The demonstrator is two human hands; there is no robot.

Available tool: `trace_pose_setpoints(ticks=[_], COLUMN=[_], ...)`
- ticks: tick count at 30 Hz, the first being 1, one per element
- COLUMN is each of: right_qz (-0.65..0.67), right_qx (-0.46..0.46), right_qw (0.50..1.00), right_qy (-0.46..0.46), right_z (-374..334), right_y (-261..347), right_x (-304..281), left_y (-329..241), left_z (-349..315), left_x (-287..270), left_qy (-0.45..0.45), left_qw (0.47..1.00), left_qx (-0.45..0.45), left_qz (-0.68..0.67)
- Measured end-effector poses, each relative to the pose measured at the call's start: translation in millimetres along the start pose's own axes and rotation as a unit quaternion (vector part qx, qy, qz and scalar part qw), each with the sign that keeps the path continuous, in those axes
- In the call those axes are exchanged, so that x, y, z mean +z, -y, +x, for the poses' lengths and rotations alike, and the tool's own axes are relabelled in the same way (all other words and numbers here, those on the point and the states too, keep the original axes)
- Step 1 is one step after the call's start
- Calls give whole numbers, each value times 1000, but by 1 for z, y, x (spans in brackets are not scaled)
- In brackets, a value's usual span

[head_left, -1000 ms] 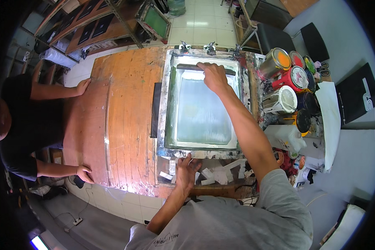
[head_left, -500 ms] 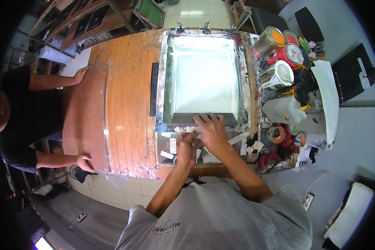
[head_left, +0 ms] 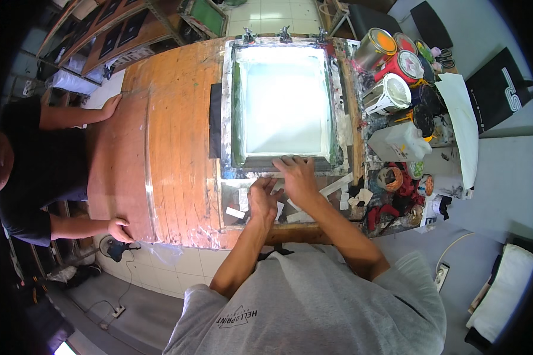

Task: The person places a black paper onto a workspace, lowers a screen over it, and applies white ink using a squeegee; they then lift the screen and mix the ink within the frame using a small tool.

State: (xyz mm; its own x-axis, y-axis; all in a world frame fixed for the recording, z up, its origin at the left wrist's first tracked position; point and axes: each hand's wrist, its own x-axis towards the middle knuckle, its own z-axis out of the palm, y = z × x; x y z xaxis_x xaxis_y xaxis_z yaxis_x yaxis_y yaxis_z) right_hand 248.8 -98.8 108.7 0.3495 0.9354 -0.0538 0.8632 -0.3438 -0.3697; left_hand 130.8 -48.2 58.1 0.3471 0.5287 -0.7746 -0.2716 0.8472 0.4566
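- Fingers [head_left: 286, 161] of the right hand [head_left: 299, 182] are bent over a dark squeegee [head_left: 323, 163], grasping it from above; the grip near its middle probably spreads the pressure evenly.
- That squeegee lies crosswise at the near end of the screen frame [head_left: 227, 118], inside its border and parallel to the near edge.
- Left hand [head_left: 263, 200], half curled, sits at the frame's near edge, just left of the other; whether it pinches the edge or only rests there, I cannot tell. Its place suggests steadying.
- Pale mesh [head_left: 285, 109] fills the frame, bright and whitish.
- Metal clamps [head_left: 285, 35] stand along the far edge, likely to hold that side fixed.
- Black sheet [head_left: 215, 121] pokes out beside the frame's left side, upon the wooden table [head_left: 180, 136].
- Paint cans [head_left: 410, 64] and a whitish jug [head_left: 397, 143] crowd the right side, presumably for easy reach.
- Further left, a co-worker's hands [head_left: 120, 230] rest at the edges of a brown board [head_left: 117, 165], perhaps keeping it straight.
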Motion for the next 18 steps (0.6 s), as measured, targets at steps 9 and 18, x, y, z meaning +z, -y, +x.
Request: trace_pose_setpoints(ticks=[9,18], right_qz=[-56,-30], right_qx=[-55,15], right_qw=[988,996], right_qy=[-131,-82], right_z=[76,247], right_y=[-33,-105], right_x=[19,-23], left_y=[11,3], left_z=[4,-1], left_x=[-12,-1], left_qy=[-14,-10], left_qw=[999,999], left_qx=[18,15], left_qz=[-45,-43])
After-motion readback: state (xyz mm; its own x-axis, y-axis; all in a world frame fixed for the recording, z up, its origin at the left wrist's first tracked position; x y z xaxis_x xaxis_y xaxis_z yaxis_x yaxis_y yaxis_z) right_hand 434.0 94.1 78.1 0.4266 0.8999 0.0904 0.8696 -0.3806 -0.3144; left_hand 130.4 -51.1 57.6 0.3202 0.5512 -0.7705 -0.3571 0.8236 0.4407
